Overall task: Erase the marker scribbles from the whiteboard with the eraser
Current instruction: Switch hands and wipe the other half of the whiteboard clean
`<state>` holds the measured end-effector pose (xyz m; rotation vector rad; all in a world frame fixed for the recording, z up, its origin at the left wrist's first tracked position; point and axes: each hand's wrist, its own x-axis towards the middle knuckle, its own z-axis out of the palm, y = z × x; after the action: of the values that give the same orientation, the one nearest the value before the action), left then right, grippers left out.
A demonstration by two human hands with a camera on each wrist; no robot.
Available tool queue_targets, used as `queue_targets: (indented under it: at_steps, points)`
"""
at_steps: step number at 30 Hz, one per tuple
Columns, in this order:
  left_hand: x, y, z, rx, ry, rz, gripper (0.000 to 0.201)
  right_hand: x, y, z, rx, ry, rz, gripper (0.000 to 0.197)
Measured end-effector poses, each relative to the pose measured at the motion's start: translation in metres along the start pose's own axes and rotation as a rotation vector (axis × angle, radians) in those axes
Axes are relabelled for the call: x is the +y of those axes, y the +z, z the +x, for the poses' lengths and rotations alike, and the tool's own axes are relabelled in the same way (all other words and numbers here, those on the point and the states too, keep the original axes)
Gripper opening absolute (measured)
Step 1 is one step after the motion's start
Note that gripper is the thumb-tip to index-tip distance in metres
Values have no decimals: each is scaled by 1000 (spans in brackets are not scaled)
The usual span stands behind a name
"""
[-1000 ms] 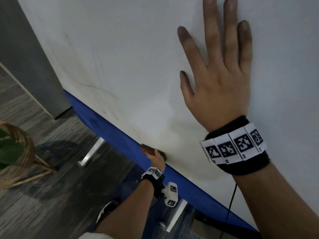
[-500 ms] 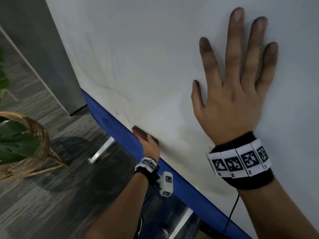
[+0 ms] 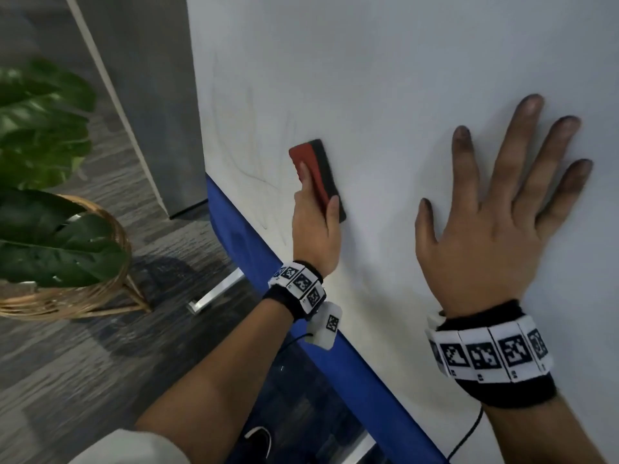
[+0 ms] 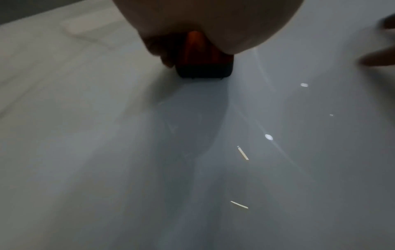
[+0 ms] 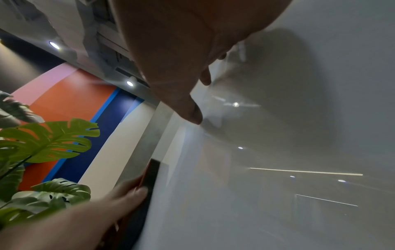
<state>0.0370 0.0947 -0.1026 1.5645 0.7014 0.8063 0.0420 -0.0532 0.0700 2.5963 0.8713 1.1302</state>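
The whiteboard (image 3: 385, 78) fills the head view, with a blue bottom rail (image 3: 351, 373). Faint marker scribbles (image 3: 258, 175) remain near its lower left corner. My left hand (image 3: 313, 222) grips a red-backed eraser (image 3: 315, 172) with a black felt face pressed against the board, just right of the scribbles. In the left wrist view the eraser (image 4: 203, 62) sits flat on the board under my palm. My right hand (image 3: 495, 209) lies flat on the board with its fingers (image 3: 522, 128) spread and smudged dark. The right wrist view shows the eraser (image 5: 150, 175) edge-on.
A grey partition (image 3: 144, 95) stands left of the board. A potted plant in a wicker basket (image 3: 73, 289) sits on the grey floor at the left. Metal feet (image 3: 217, 291) of the board stand stick out below the rail. A black cable (image 3: 469, 433) hangs at the lower right.
My left hand has carried the eraser up from the blue bottom rail onto the board's lower left area. The right hand has stayed flat on the board while the view shifted.
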Motion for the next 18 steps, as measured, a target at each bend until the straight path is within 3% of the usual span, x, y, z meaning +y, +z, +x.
queue_targets:
  at_steps: [2,6,8,11,14,18]
  points:
    - [-30,-1,2,62,-132,-16,70,-3,0,-1,-1,9,16,74]
    - [-107,2,-13,47,-719,48,68,-9,3,-2,1,14,11,77]
    - [-129,8,-20,20,-879,91,67,-12,4,-4,-9,11,15,79]
    - [-126,9,-18,-61,-837,130,64,-14,7,-3,-54,18,4,81]
    - [-102,9,-4,-46,-743,138,69,-17,9,-1,-66,38,12,76]
    - [-31,-3,29,92,-409,184,73,-27,12,6,-17,0,31,60]
